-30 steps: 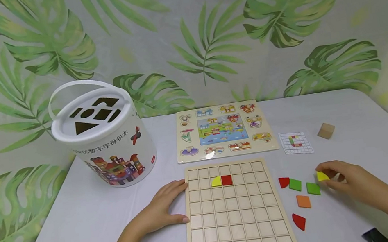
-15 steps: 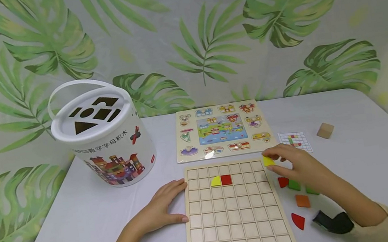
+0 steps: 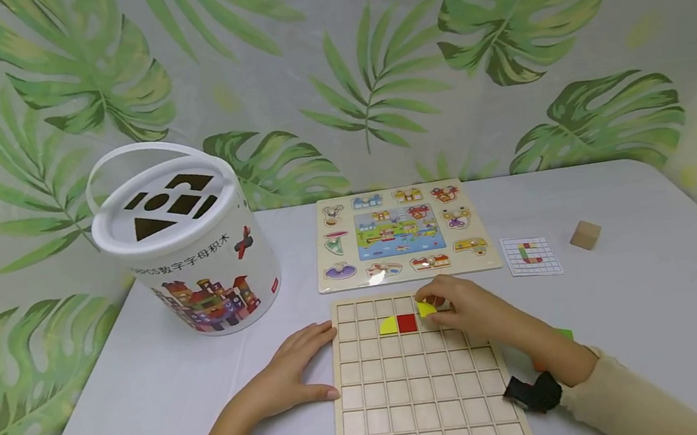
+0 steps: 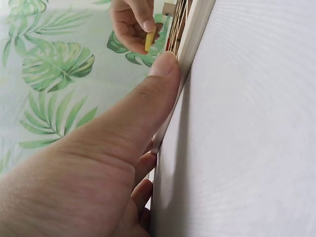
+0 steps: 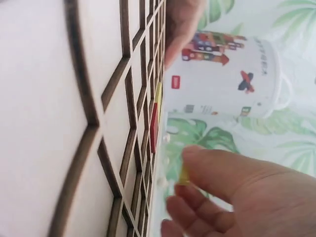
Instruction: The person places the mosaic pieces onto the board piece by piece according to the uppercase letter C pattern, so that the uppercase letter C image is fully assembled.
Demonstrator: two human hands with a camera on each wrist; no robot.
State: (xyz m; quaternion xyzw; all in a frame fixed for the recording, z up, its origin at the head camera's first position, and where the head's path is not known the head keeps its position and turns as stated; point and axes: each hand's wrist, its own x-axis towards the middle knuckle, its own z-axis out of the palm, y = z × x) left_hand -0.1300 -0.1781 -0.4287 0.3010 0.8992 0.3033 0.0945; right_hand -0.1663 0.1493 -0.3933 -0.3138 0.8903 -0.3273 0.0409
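A wooden grid board lies on the white table. In its second row from the top sit a yellow quarter-circle tile and, to its right, a red square tile. My right hand pinches another yellow quarter-circle tile between thumb and fingers, over the cells just right of the red square. The left wrist view shows that tile held edge-on above the board. At the board's left edge my left hand rests with fingers and thumb extended, the tips touching the side.
Behind the board lies a picture puzzle. A pattern card and a wooden cube are at the right rear. A white bucket stands at the left. Green and orange tiles peek out around my right forearm.
My right hand has carried the yellow tile leftward from the loose tiles at the right to above the board's upper rows. My left hand stays at the board's edge.
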